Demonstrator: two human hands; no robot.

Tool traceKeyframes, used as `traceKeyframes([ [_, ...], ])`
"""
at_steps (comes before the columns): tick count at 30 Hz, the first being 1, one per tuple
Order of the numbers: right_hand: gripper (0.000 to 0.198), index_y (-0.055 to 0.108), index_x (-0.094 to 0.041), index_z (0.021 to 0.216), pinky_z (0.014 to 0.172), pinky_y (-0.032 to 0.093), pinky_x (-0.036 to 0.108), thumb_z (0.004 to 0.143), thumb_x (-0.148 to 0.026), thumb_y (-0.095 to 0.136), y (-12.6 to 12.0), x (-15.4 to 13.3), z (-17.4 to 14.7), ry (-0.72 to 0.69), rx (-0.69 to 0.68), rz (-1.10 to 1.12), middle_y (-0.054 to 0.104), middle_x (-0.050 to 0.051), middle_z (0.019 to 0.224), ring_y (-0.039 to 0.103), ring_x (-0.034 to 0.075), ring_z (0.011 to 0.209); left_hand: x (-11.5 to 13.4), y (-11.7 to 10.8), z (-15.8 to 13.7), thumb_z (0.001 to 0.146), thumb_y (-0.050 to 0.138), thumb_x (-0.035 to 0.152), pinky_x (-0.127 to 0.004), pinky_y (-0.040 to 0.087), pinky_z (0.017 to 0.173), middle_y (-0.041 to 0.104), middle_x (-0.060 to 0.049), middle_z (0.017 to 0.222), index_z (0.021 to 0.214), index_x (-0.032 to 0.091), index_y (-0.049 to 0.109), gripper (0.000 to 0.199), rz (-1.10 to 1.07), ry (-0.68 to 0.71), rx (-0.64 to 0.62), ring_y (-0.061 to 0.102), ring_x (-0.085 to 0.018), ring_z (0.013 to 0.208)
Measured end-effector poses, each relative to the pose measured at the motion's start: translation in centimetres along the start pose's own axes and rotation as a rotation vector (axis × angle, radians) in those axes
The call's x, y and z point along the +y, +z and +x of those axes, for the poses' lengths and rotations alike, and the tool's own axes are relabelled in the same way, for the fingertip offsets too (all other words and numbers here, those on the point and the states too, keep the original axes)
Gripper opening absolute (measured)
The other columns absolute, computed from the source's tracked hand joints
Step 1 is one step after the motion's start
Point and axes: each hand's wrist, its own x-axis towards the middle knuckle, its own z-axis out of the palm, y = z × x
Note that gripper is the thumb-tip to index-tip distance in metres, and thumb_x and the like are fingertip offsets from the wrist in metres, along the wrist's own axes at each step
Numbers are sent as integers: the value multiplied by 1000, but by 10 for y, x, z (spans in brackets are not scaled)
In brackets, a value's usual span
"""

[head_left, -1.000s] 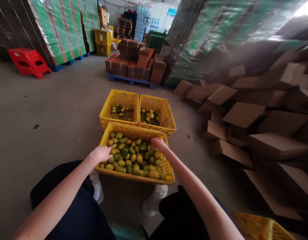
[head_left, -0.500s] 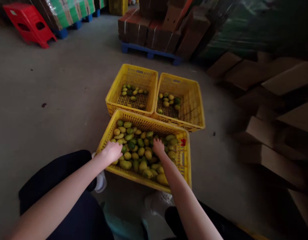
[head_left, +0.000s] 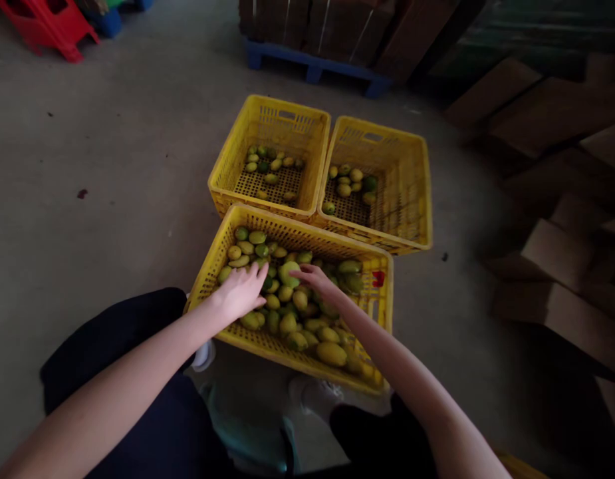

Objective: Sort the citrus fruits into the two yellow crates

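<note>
Evidently the near crate [head_left: 314,231] stood just beyond my shoes [head_left: 203,357] so that both arms could reach into it; its load of yellow and green fruit [head_left: 331,354] lay loose, in no order. Past its far rim stood the left crate [head_left: 312,143] and the right crate [head_left: 407,186], side by side and close enough, I judged, to be reached without a step. Each had only a few fruit on its mesh bottom.

My left hand [head_left: 244,291] was over the heap, palm down, fingers spread fairly wide and thumb apart; I could make out nothing in it. My right hand [head_left: 314,278] came in from the other side, fingers slightly bent, the tips against a pale green fruit [head_left: 288,273] near the middle of the near crate. Whether they gripped it or merely touched it, I cannot tell, as the thumb was hidden.
</note>
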Motion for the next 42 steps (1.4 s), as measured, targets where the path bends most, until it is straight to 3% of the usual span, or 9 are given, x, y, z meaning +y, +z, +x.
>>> traceKeyframes([
  [3,24,68,-14,80,55,48,23,61,-17,81,26,-10,-41,3,-200,8,66,0,70,58,12,59,6,-8,0,83,62,43,-42,46,95,22,-23,156,151,13,17,87,-72,138,126,45,-40,129],
  [6,32,68,-14,87,55,47,18,60,-20,83,44,-19,-70,-98,-403,112,68,-1,78,59,10,62,7,-14,0,82,64,38,-40,43,100,39,-18,148,147,15,27,78,-154,232,199,45,-34,129],
  [14,24,65,-13,91,61,53,26,76,-31,73,45,-33,-85,57,-463,266,69,2,68,67,16,63,1,-19,2,69,73,29,-40,47,93,60,-13,117,116,13,55,53,-347,240,305,58,-29,109],
  [18,32,64,-14,90,70,55,33,92,-41,47,36,-40,-65,98,-427,261,72,7,77,69,19,75,-15,-34,1,66,76,40,-39,50,87,65,-10,108,109,15,59,53,-646,71,506,62,-26,98],
  [22,18,63,-18,81,73,55,32,86,-24,47,23,-20,-25,-57,2,-167,73,7,84,68,18,74,-34,-54,-6,75,63,60,-32,54,74,67,-9,96,111,16,58,58,-1273,-22,546,66,-18,80],
  [26,12,61,-18,78,76,52,30,79,-15,49,16,22,4,-91,199,-467,70,6,82,66,19,79,-35,-67,-15,82,43,69,-32,57,70,68,-10,89,114,12,59,68,-1781,62,432,69,-18,75],
  [31,29,63,-18,104,95,43,30,76,-21,64,43,59,15,-218,149,-874,66,10,115,58,24,113,-28,-68,-22,80,49,61,-35,58,77,70,-12,88,98,10,66,57,-2149,62,375,69,-24,91],
  [35,47,58,-12,120,95,44,40,77,-29,69,82,71,26,-223,72,-1150,62,20,122,58,33,115,-29,-64,-17,74,60,51,-32,57,77,70,-7,86,95,13,67,44,-2429,42,449,68,-20,85],
  [42,29,68,-5,102,83,48,35,81,-25,65,106,66,33,-197,52,-1381,66,25,112,64,32,104,-30,-61,-3,69,70,50,-36,56,81,65,-5,75,84,14,64,40,-2595,-26,461,65,-17,76],
])
